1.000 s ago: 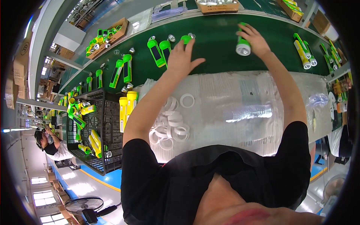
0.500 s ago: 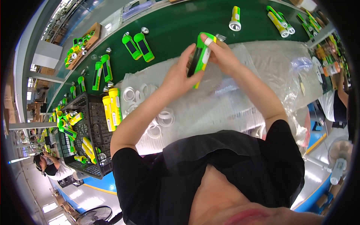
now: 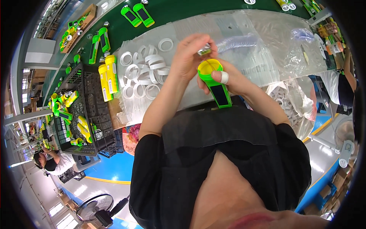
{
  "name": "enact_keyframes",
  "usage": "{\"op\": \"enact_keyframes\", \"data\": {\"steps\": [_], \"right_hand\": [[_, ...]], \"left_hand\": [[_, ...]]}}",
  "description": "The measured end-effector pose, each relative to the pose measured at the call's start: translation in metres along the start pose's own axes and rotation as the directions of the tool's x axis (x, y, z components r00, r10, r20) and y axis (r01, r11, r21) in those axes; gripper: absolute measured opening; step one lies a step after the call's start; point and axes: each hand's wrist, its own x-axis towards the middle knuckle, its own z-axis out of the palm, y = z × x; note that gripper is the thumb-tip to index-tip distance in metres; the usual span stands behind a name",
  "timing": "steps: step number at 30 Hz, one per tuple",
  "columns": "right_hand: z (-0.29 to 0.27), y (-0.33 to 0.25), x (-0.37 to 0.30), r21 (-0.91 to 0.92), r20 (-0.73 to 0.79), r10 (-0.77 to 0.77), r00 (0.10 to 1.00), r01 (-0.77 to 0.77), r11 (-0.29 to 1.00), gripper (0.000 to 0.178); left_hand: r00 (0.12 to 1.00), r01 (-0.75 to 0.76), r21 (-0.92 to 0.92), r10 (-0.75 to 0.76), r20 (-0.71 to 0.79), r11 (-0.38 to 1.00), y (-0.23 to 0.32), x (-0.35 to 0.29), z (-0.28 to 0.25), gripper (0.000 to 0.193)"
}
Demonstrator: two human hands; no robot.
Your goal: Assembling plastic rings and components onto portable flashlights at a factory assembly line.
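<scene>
My right hand is closed round a green flashlight body with a dark panel on its side. Its wide yellow-lined mouth is uncovered and faces up. A white wrap covers my right thumb. Just above that mouth, my left hand pinches a small shiny reflector. A thin wire seems to run from the reflector down to the body. White plastic rings lie in a loose pile left of my hands. Beyond my right hand rests a row of clear round discs.
Clear plastic sheeting covers the worktop. A green belt with more green flashlight bodies runs behind it. At left are yellow flashlights and a black crate of parts. A bag of white rings hangs at right.
The flashlight body has come toward me and turned mouth up, now in my right hand alone. My left hand has left the body and holds the reflector above it. The view has tilted down.
</scene>
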Motion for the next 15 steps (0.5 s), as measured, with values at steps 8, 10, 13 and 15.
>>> {"op": "enact_keyframes", "data": {"steps": [8,10,13,15], "right_hand": [[0.018,0.007,-0.001,-0.043,-0.152,-0.080,0.985,0.075,0.996,0.048],[0.017,0.012,-0.001,0.034,-0.176,-0.085,0.981,0.092,0.995,0.046],[0.015,0.014,-0.003,0.085,-0.270,-0.074,0.960,0.100,0.991,0.044],[0.012,0.011,-0.004,0.062,-0.330,-0.109,0.938,0.137,0.989,0.042]], "left_hand": [[0.848,-0.510,0.630,0.467,0.252,0.585,0.002,-0.045,0.001,0.020],[0.772,-0.611,0.644,0.525,0.358,0.460,0.000,-0.044,-0.001,0.022],[0.692,-0.678,0.713,0.481,0.538,0.177,0.000,-0.040,-0.001,0.027],[0.699,-0.680,0.701,0.479,0.531,0.214,-0.008,-0.035,-0.001,0.032]]}}
